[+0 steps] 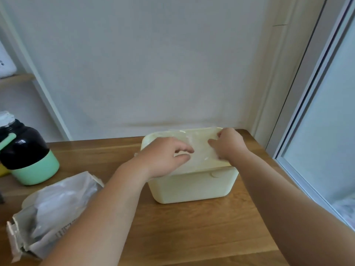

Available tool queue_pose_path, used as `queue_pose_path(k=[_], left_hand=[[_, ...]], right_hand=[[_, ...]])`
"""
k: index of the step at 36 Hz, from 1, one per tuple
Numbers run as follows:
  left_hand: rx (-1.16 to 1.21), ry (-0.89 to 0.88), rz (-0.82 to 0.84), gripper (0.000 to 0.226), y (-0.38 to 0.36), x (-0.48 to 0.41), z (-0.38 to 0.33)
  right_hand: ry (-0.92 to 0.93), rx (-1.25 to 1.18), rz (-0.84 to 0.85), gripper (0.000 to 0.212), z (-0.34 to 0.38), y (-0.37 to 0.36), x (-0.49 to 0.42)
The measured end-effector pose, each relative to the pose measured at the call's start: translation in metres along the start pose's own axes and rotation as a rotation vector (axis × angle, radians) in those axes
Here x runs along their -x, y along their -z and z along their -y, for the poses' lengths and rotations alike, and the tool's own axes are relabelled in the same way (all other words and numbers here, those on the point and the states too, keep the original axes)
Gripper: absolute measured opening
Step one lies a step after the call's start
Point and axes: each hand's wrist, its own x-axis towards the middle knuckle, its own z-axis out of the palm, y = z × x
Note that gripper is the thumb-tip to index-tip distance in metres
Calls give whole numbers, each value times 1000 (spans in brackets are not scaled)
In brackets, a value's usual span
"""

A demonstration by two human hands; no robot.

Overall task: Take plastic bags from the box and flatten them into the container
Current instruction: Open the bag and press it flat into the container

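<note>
— While both hands are over the container (192, 189), how far is the work?

— One plastic bag (199, 150) lies across the open top of the container, which stands on the worktop (192, 237) near the wall. I judge it is at the spreading step and not yet pressed down inside.

— And the grip?

— The left hand (165, 156) has bent fingers. Its thumb and forefinger are close together on the thin film, so its grip looks like a pinch on the bag. The right hand (228, 144) curls its fingers on the right part of the bag. Whether it pinches or only presses, I cannot tell.

— And the box?

— The box (50, 212) lies torn open on the left of the worktop, well apart from the container. Clear plastic shows inside it, so more bags seem left to take. How many already lie in the container is hidden.
</note>
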Motion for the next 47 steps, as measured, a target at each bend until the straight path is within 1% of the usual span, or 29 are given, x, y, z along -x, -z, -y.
queue_pose_path(k=[1,3,6,8,10,11,12,13,15,16,17,18,20,22,24,25,27,30,32,34,37,39,42,47], left_hand=[[-36,63,69,29,-2,-6,3],[-117,149,153,40,-4,-15,8],[-180,187,282,62,-7,-23,11],[-199,195,331,66,-8,-26,8],[-240,197,375,64,-9,-32,5],[-264,207,395,63,-10,-34,4],[-287,219,419,61,-11,-37,2],[-313,228,446,58,-12,-40,0],[-356,237,490,54,-17,-45,-1],[-370,239,502,55,-20,-47,-1],[-375,240,510,56,-23,-49,0],[-377,238,511,58,-25,-49,1],[-373,227,496,60,-27,-50,4],[-341,221,446,62,-25,-49,7],[-285,230,359,60,-19,-45,12],[-263,235,311,56,-14,-42,14],[-242,239,203,40,-5,-34,20],[-217,213,-3,19,4,-21,28],[-179,204,-128,13,7,-12,30],[-131,197,-212,8,10,-3,28],[-60,189,-261,12,13,14,27],[-26,185,-278,11,15,25,26],[14,185,-321,11,19,44,25],[-5,210,-385,10,35,90,36]], right_hand=[[20,57,9,22,0,0,0],[42,135,13,43,-2,0,0],[132,234,-43,60,-5,1,0],[291,326,-119,61,-6,2,1],[480,426,-154,50,-3,6,0],[534,458,-116,45,0,7,0],[543,457,-33,42,2,9,0],[505,430,93,43,5,9,0],[365,371,387,52,6,6,-1],[291,397,500,58,5,3,-3],[232,462,575,62,2,0,-6],[192,536,615,62,-1,-2,-9],[141,626,634,57,-5,-3,-14],[124,633,624,54,-7,-4,-17],[108,604,614,56,-6,-4,-16],[101,581,604,59,-5,-4,-16],[112,511,557,65,-3,-1,-12],[159,388,415,69,0,7,-2],[186,357,318,67,1,11,6],[206,337,197,59,1,11,16],[226,209,-6,44,5,7,36],[271,116,-115,37,11,3,49],[353,50,-208,32,27,-6,68],[488,-29,-338,25,60,-30,96]])
